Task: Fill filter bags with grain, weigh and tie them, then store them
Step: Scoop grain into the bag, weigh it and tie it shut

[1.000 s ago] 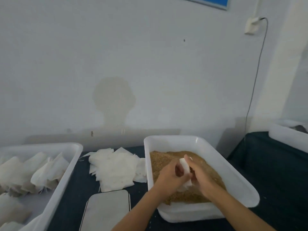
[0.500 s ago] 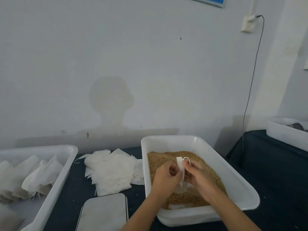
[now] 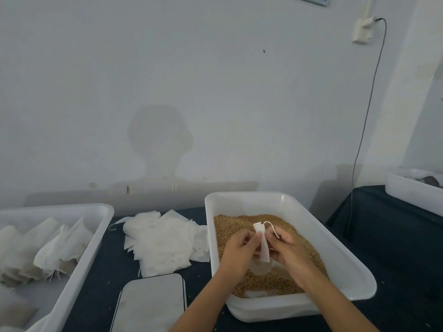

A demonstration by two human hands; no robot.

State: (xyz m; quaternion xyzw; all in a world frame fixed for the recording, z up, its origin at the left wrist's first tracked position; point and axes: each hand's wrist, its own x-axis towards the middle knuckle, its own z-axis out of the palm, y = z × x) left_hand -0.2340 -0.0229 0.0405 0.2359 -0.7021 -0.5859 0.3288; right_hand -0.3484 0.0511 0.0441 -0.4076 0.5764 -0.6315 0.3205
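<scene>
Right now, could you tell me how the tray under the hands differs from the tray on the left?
The tray under the hands holds loose brown grain; the tray on the left holds filled white bags. The first lies wholly in view, the second is cut off by the picture's edge. Both are white plastic, rectangular with rounded corners, on the dark cloth.

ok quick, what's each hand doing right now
Left hand: fingers pinch the filter bag.
Right hand: fingers pinch the same bag, over the grain.
</scene>
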